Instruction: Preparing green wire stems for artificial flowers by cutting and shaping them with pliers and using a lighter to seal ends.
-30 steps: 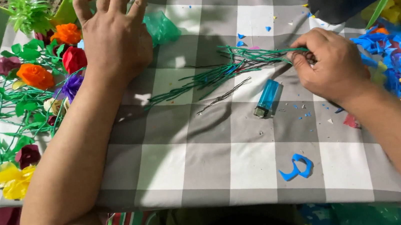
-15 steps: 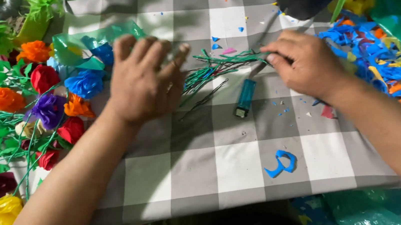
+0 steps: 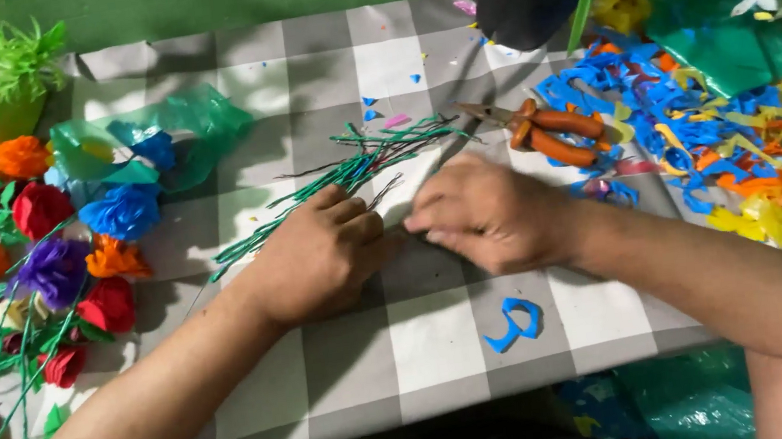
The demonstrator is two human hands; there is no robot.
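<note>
Left hand (image 3: 317,257) lay knuckles up, fingers curled, resting on the lower ends of the green wire stems (image 3: 346,171), apparently to pin the bundle flat. Right hand (image 3: 488,213) met it fingertip to fingertip, fingers drawn together as if pinching something small at that joint; could not tell what, grip hidden under the knuckles. Stems fanned away up the checked tablecloth (image 3: 434,342) towards the orange-handled pliers (image 3: 547,128), within easy reach. Finished paper flowers (image 3: 50,239) parked to the left, coloured paper scraps (image 3: 693,116) heaped right beside a black pot (image 3: 515,14). Blue offcut (image 3: 513,323) near the table edge.
</note>
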